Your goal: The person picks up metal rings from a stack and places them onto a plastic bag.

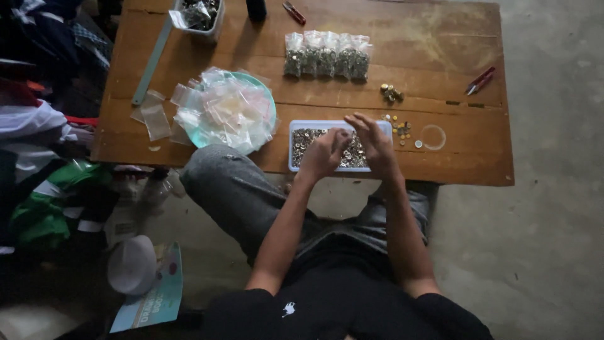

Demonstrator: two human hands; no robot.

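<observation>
At a low wooden desk (440,170), a person's left hand (324,154) and right hand (374,141) are curling over a tray of small metal pieces (301,140); grip unclear. Five filled bags (326,55) are lying behind, empty bags (223,110) waiting beside.

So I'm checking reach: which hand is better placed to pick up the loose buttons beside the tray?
Probably the right hand: the loose buttons lie just to its right; the left hand is farther away, over the tray.

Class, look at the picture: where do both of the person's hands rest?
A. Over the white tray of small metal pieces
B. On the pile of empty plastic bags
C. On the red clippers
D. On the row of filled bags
A: the left hand and right hand sit over the white tray.
</observation>
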